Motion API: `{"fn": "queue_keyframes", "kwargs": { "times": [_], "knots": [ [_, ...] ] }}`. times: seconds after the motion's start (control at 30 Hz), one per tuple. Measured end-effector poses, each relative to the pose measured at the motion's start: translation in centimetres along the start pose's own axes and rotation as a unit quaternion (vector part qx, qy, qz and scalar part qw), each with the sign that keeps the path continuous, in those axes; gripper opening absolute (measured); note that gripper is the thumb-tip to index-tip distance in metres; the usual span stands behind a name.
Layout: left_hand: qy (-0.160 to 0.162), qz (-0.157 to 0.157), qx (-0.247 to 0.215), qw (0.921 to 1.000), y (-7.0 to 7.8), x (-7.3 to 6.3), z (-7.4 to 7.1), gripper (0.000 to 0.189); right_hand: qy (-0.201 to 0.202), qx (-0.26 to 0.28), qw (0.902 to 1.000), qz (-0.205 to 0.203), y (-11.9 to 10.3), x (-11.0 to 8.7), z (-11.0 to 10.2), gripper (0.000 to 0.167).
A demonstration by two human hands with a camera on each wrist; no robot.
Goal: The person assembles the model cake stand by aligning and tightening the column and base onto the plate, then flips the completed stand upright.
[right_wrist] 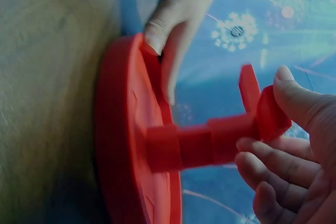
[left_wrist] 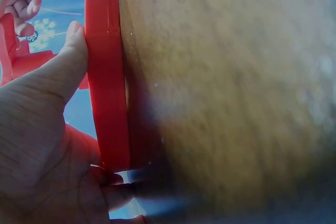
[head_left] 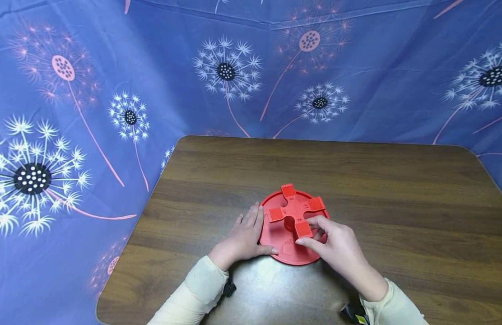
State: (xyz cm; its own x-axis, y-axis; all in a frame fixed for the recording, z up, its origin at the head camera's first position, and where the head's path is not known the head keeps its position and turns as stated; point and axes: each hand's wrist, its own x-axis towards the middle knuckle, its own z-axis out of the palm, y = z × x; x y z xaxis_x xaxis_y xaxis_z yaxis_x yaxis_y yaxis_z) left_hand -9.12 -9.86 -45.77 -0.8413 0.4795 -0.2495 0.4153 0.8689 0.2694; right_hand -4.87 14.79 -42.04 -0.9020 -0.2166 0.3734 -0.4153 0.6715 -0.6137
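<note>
A round red base (head_left: 283, 255) with a raised rim lies on the table. From its middle rises a red post (right_wrist: 194, 148), topped by a red cross-shaped piece (head_left: 293, 208) with blocky arm ends. My left hand (head_left: 244, 237) rests against the base's left side, fingers straight and thumb spread along the near rim (left_wrist: 107, 77). With thumb and fingers, my right hand (head_left: 340, 246) pinches the near arm end of the cross. In the right wrist view, the thumb (right_wrist: 296, 98) lies on that end while other fingers curl loosely beside the post.
The brown wooden table (head_left: 397, 203) reaches around the base on all sides, with rounded corners. Behind and to the left hangs a blue cloth (head_left: 161, 58) printed with dandelions. Dark straps (head_left: 228, 289) show at both wrists below the pale sleeves.
</note>
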Motion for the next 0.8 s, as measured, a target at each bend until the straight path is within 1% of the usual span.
{"fn": "queue_keyframes", "kwargs": {
  "times": [0.13,0.27,0.4,0.47,0.6,0.67,0.7,0.77,0.8],
  "knots": [
    [-0.003,-0.005,0.003,1.0,0.0,0.0,0.1,0.116,0.02,-0.052,0.9982,-0.022,-0.6,0.0,0.6,0.041],
    [-0.007,-0.009,0.002,0.9999,0.1,0.0,0.0,0.117,0.027,-0.063,0.9973,-0.028,-0.8,0.0,0.7,0.042],
    [-0.008,-0.01,-0.001,0.9999,0.0,0.0,-0.1,0.117,0.024,-0.048,0.9983,-0.025,-0.9,-0.1,0.2,0.04],
    [-0.009,-0.009,0.0,0.9999,0.0,0.0,-0.1,0.117,0.034,-0.03,0.9986,-0.026,-0.8,0.0,-0.2,0.035],
    [-0.005,-0.006,-0.006,1.0,0.0,-0.1,-0.2,0.117,0.09,-0.004,0.9956,-0.025,-0.2,0.6,-1.3,0.023],
    [-0.002,-0.005,-0.012,0.9999,0.0,-0.1,-0.3,0.118,0.115,-0.009,0.9932,-0.015,0.3,1.0,-1.7,0.022],
    [0.0,-0.005,-0.015,0.9999,0.0,-0.1,-0.3,0.118,0.121,-0.012,0.9926,-0.008,0.6,1.1,-1.9,0.023],
    [0.001,-0.004,-0.019,0.9998,0.0,-0.1,-0.3,0.118,0.115,-0.018,0.9932,0.008,1.3,1.3,-2.1,0.026],
    [0.001,-0.004,-0.02,0.9998,0.0,-0.1,-0.3,0.118,0.103,-0.017,0.9944,0.015,1.5,1.4,-2.2,0.029]
  ]
}}
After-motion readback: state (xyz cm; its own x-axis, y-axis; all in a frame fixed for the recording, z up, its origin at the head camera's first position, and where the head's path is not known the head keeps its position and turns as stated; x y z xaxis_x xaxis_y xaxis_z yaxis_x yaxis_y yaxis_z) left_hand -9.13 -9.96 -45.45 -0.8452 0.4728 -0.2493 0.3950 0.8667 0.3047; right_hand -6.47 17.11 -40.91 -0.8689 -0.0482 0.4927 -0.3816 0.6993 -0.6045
